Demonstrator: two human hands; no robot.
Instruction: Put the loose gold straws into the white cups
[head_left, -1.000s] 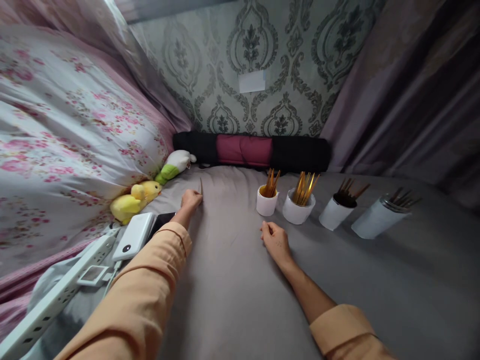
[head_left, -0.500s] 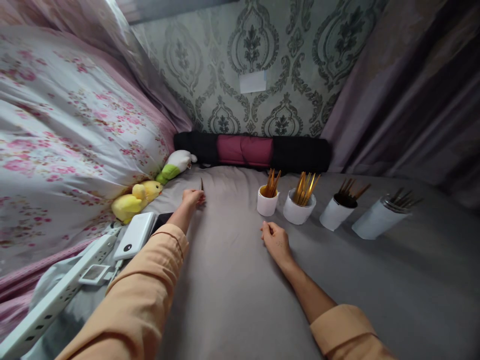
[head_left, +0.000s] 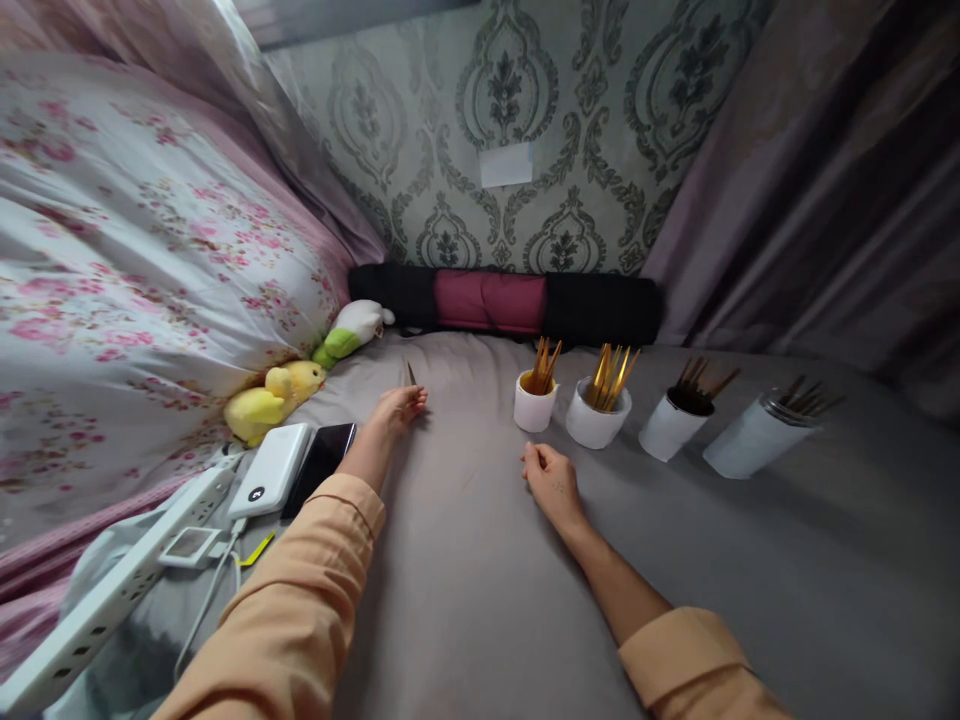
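On the grey sheet (head_left: 465, 600) four white cups (head_left: 596, 425) already stand filled with gold and dark sticks, the right hand (head_left: 551, 482) rests loosely curled and empty near them, and the left hand (head_left: 401, 408) pinches one thin stick (head_left: 409, 374), well left of the cups, not yet in any.

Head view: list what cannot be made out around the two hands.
Head view, all:
thin stick in the left hand: too small to identify; fingers hide its lower end.
right hand: curled, back up; its palm is hidden.
four cups: walls hide the sticks' lower ends.
power strip: cut off by the left edge.
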